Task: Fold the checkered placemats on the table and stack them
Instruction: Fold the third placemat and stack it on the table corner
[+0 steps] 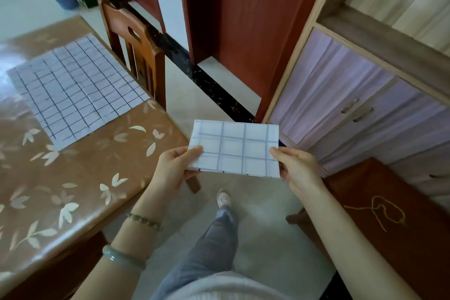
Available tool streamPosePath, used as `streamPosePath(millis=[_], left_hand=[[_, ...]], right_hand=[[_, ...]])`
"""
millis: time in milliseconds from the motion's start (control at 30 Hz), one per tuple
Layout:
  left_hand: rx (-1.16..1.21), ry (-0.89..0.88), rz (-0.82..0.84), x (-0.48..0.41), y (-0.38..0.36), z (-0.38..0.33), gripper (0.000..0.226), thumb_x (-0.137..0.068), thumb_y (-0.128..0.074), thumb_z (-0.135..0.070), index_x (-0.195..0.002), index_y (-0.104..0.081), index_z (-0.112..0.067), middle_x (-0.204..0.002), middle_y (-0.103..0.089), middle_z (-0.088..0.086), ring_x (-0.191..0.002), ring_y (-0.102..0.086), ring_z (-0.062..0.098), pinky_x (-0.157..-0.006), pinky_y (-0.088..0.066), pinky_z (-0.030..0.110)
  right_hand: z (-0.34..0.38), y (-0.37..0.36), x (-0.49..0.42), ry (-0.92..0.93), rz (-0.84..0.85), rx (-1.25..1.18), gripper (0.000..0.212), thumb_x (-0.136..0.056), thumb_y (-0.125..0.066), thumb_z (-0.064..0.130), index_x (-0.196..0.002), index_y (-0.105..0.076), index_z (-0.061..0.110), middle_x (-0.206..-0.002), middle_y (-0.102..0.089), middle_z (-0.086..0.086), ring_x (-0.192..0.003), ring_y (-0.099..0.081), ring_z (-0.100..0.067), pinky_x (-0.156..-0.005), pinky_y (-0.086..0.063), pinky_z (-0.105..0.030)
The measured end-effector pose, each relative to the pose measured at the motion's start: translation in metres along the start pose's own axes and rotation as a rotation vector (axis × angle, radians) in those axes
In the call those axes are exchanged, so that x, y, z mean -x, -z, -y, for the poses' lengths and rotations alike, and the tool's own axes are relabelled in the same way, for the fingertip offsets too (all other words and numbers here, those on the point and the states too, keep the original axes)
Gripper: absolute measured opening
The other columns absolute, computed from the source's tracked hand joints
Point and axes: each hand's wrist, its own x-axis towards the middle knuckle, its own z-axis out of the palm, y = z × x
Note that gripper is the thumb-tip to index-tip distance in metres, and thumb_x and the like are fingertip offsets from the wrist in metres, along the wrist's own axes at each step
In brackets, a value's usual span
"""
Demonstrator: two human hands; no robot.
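Two hands (175, 165) (295, 168) gripping one folded placemat (236, 147), one unfolded placemat (75, 87) on table (80, 178)

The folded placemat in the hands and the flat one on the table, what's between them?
Head view: only bare leaf-patterned tablecloth lies between the folded placemat and the flat placemat.

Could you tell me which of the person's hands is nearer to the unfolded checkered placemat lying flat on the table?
Left. The left hand grips the folded placemat on the side toward the unfolded placemat; the right hand holds the far edge.
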Motion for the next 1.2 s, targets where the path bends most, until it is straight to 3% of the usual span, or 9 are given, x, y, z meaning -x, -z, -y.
streamPosePath(millis=[100,233,367,433,500,700,767,900,1200], left_hand=[[0.030,-0.006,-0.045,-0.044,-0.011,-0.021,0.015,-0.088,-0.067,-0.015,-0.087,-0.069,0.000,-0.073,-0.071,0.007,-0.063,-0.069,0.013,-0.053,-0.054,0.021],[0.030,-0.028,-0.088,-0.102,-0.024,-0.055,0.022,-0.089,-0.066,-0.016,-0.096,-0.067,0.004,-0.080,-0.070,0.010,-0.068,-0.069,0.014,-0.053,-0.052,0.018],[0.080,-0.024,-0.124,-0.155,-0.034,-0.101,0.018,-0.087,-0.068,-0.018,-0.088,-0.069,0.000,-0.083,-0.073,0.013,-0.078,-0.071,0.025,-0.068,-0.060,0.033],[0.071,-0.023,-0.149,-0.178,-0.039,-0.121,0.020,-0.087,-0.068,-0.019,-0.090,-0.068,0.001,-0.087,-0.071,0.016,-0.083,-0.070,0.030,-0.075,-0.060,0.042],[0.093,-0.030,-0.176,-0.200,-0.043,-0.140,0.020,-0.088,-0.067,-0.019,-0.093,-0.068,0.001,-0.086,-0.070,0.016,-0.086,-0.070,0.034,-0.078,-0.059,0.048],[0.149,-0.033,-0.259,-0.269,-0.055,-0.181,0.012,-0.089,-0.066,-0.019,-0.089,-0.068,-0.008,-0.083,-0.073,0.011,-0.091,-0.070,0.032,-0.080,-0.055,0.057],[0.172,-0.034,-0.281,-0.300,-0.061,-0.191,0.013,-0.089,-0.066,-0.020,-0.089,-0.070,-0.008,-0.080,-0.075,0.006,-0.090,-0.071,0.029,-0.077,-0.057,0.054],[0.203,-0.078,-0.338,-0.369,-0.073,-0.217,0.016,-0.091,-0.063,-0.018,-0.090,-0.070,-0.004,-0.079,-0.074,0.004,-0.083,-0.069,0.019,-0.069,-0.059,0.029],[0.309,-0.101,-0.514,-0.498,-0.088,-0.302,0.016,-0.091,-0.062,-0.015,-0.088,-0.068,0.000,-0.079,-0.067,0.007,-0.075,-0.066,0.014,-0.062,-0.057,0.024]], right_hand=[[0.024,-0.017,-0.053,-0.016,0.052,0.029,0.007,-0.082,-0.069,0.005,-0.077,-0.071,0.010,-0.078,-0.074,-0.007,-0.078,-0.070,-0.022,-0.077,-0.056,-0.040],[0.065,-0.045,-0.125,-0.037,0.092,0.071,0.006,-0.081,-0.070,0.007,-0.086,-0.071,0.005,-0.091,-0.073,-0.015,-0.086,-0.070,-0.027,-0.073,-0.055,-0.036],[0.115,-0.082,-0.186,-0.038,0.107,0.074,0.015,-0.081,-0.070,0.006,-0.094,-0.068,0.000,-0.092,-0.072,-0.017,-0.086,-0.069,-0.028,-0.077,-0.056,-0.040],[0.137,-0.098,-0.208,-0.040,0.118,0.061,0.012,-0.081,-0.069,0.004,-0.092,-0.068,-0.001,-0.087,-0.073,-0.014,-0.080,-0.070,-0.024,-0.071,-0.057,-0.035],[0.156,-0.112,-0.232,-0.034,0.155,0.065,0.002,-0.083,-0.067,0.002,-0.084,-0.068,0.003,-0.079,-0.073,-0.010,-0.073,-0.071,-0.019,-0.062,-0.057,-0.028],[0.199,-0.157,-0.311,-0.044,0.227,0.092,0.009,-0.084,-0.064,0.000,-0.077,-0.065,0.005,-0.069,-0.072,-0.005,-0.063,-0.068,-0.015,-0.050,-0.053,-0.024],[0.213,-0.174,-0.346,-0.045,0.251,0.102,0.012,-0.084,-0.065,0.000,-0.075,-0.065,0.007,-0.068,-0.072,-0.003,-0.063,-0.068,-0.013,-0.055,-0.055,-0.025],[0.248,-0.210,-0.422,-0.045,0.303,0.141,0.011,-0.083,-0.067,0.001,-0.075,-0.065,0.008,-0.071,-0.071,-0.004,-0.064,-0.068,-0.012,-0.058,-0.055,-0.024],[0.338,-0.308,-0.565,-0.093,0.451,0.243,0.003,-0.082,-0.068,0.002,-0.083,-0.065,0.003,-0.079,-0.070,-0.010,-0.066,-0.068,-0.015,-0.058,-0.055,-0.025]])
